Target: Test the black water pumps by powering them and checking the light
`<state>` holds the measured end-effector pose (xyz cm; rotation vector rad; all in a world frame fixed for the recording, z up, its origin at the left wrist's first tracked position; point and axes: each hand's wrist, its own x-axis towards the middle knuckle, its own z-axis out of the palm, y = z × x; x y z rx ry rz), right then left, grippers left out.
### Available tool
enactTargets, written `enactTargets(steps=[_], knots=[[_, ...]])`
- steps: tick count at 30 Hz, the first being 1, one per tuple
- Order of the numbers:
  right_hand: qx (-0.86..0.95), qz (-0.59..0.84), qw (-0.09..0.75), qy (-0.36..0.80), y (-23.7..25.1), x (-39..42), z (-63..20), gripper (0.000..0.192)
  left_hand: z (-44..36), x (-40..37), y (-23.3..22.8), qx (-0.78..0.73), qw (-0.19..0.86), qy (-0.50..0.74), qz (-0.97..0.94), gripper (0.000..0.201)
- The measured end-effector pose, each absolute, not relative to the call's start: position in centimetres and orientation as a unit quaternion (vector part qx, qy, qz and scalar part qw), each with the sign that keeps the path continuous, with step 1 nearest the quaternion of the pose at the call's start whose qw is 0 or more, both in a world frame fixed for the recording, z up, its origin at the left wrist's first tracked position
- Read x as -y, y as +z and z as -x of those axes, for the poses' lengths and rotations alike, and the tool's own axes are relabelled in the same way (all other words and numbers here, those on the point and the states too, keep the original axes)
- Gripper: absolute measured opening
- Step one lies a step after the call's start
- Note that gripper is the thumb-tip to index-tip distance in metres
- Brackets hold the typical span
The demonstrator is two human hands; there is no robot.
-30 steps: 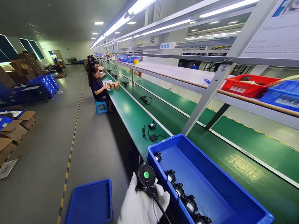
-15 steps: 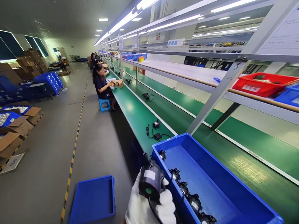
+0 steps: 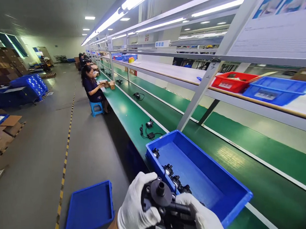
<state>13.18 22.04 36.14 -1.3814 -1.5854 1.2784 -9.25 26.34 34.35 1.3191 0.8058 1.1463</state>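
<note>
Since before, the right hand [image 3: 203, 219] had joined the left hand [image 3: 134, 206]; both sets of fingers, seemingly, clamped the pump [image 3: 160, 196] between them.

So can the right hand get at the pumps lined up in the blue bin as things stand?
Probably not at once: the right hand and left hand both grip a black pump. The blue bin is open-topped and the pumps lie uncovered.

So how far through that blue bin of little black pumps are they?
Done: two cabled pumps lie on the green bench ahead. In hand: the left hand and right hand, both gloved, grip one black pump. Left: a row of pumps along the blue bin wall.
</note>
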Motion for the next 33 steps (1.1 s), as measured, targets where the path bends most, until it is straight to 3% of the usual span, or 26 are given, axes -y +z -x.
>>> enactTargets(steps=[3, 8, 12, 18, 23, 26, 28, 30, 33], knots=[[0.615, 0.523, 0.354, 0.473, 35.7, -22.1, -12.7, 0.057, 9.5, -25.1, 33.4, -0.399, 0.434, 0.496, -0.638, 0.096], [0.625, 0.521, 0.367, 0.451, 36.3, -21.5, -11.5, 0.059, 8.9, -24.1, 31.8, -0.428, 0.395, 0.582, -0.568, 0.119], [0.603, 0.521, 0.372, 0.475, 37.0, -21.8, -11.6, 0.066, 9.5, -24.6, 32.0, -0.4, 0.377, 0.548, -0.63, 0.13], [0.551, 0.531, 0.381, 0.519, 38.5, -23.0, -11.5, 0.08, 9.6, -24.9, 33.2, -0.42, 0.379, 0.503, -0.653, 0.128], [0.559, 0.564, 0.365, 0.486, 38.3, -23.4, -11.9, 0.073, 8.7, -24.8, 34.4, -0.435, 0.356, 0.477, -0.675, 0.126], [0.551, 0.583, 0.353, 0.481, 38.1, -24.0, -12.1, 0.065, 8.9, -24.9, 35.0, -0.42, 0.406, 0.49, -0.647, 0.131], [0.502, 0.569, 0.373, 0.535, 37.9, -24.6, -11.9, 0.063, 9.4, -25.0, 35.3, -0.372, 0.493, 0.502, -0.605, 0.124], [0.426, 0.545, 0.4, 0.6, 37.6, -25.3, -11.5, 0.063, 10.1, -25.2, 35.7, -0.349, 0.568, 0.494, -0.558, 0.098], [0.33, 0.514, 0.421, 0.671, 37.5, -26.4, -10.7, 0.068, 10.8, -25.3, 36.3, -0.407, 0.592, 0.457, -0.524, 0.066]])
